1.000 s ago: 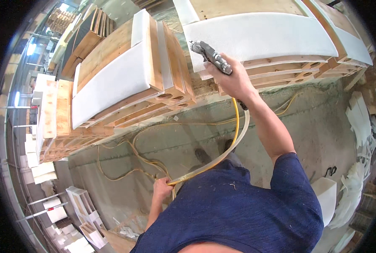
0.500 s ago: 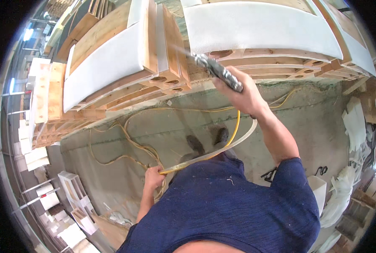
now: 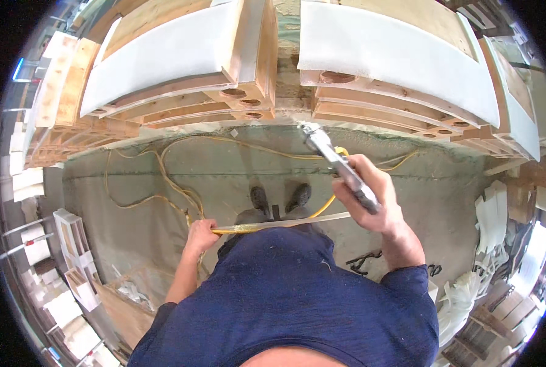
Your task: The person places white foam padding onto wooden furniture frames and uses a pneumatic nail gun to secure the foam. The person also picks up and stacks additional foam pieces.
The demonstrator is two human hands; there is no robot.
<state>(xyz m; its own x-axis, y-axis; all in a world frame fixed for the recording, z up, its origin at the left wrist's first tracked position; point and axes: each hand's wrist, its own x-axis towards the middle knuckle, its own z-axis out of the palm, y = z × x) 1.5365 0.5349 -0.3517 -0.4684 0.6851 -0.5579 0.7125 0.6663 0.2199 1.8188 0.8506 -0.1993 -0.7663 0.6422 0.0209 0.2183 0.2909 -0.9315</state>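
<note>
My right hand (image 3: 380, 196) is wrapped round a metal spray gun (image 3: 341, 164), its nozzle tilted up and to the left. The gun is over the floor, just short of the wooden frames. From it a clear hose (image 3: 312, 221) and a yellow hose (image 3: 248, 229) run across my waist to my left hand (image 3: 203, 235), whose fingers are closed round them. Ahead stand two wooden frames with white padding over their tops, the left frame (image 3: 248, 101) and the right frame (image 3: 371, 110), with round holes in their boards.
Yellow hose loops (image 3: 163, 159) lie on the concrete floor (image 3: 138, 232). More padded frames stand at the far left and far right. Black tools (image 3: 364, 262) lie to my right, near white sheeting (image 3: 459, 300). A wooden box (image 3: 126, 306) is at my lower left.
My right hand has drawn the spray gun back and down, away from the frames. A faint mist showed at its nozzle before. My left hand keeps hold of the hoses. The view has shifted.
</note>
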